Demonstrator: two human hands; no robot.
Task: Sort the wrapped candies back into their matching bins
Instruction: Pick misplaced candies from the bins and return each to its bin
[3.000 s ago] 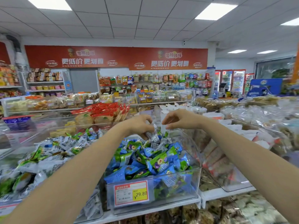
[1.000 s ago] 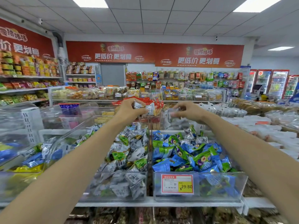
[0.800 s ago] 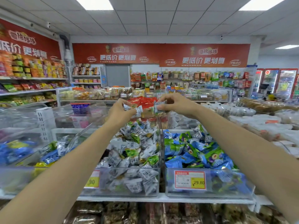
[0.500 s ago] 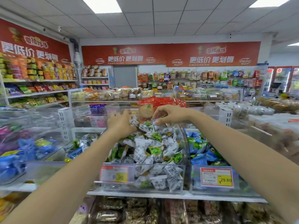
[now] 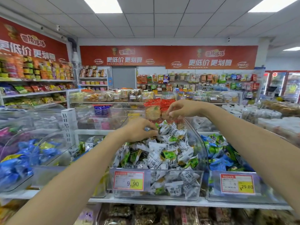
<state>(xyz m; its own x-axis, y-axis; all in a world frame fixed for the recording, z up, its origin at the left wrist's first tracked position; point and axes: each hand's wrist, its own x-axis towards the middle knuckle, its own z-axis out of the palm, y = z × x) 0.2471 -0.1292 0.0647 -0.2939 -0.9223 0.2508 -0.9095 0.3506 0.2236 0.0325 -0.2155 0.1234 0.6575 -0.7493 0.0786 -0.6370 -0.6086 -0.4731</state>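
Note:
A clear bin (image 5: 201, 174) with a 9.90 tag holds a heap of white-and-green wrapped candies (image 5: 162, 153). Right of it, a second clear bin (image 5: 263, 189) tagged 29.80 holds blue-and-green candies (image 5: 219, 153). My left hand (image 5: 139, 129) rests on top of the white-and-green heap, its fingers curled round a wrapped candy. My right hand (image 5: 183, 109) hovers above the back of the same bin, fingers loosely curled, and I see nothing in it.
A clear bin of blue and yellow candies (image 5: 24, 156) stands at the left. Red cookie packs (image 5: 155, 108) sit behind the middle bin. A white shelf edge (image 5: 162, 202) runs under the bins, with packed snacks below. More shelves and fridges stand further back.
I turned left, so the white-and-green bin is now central. Both hands carried candies over from the blue bin. My left hand has dropped onto the heap and my right hand has lifted away.

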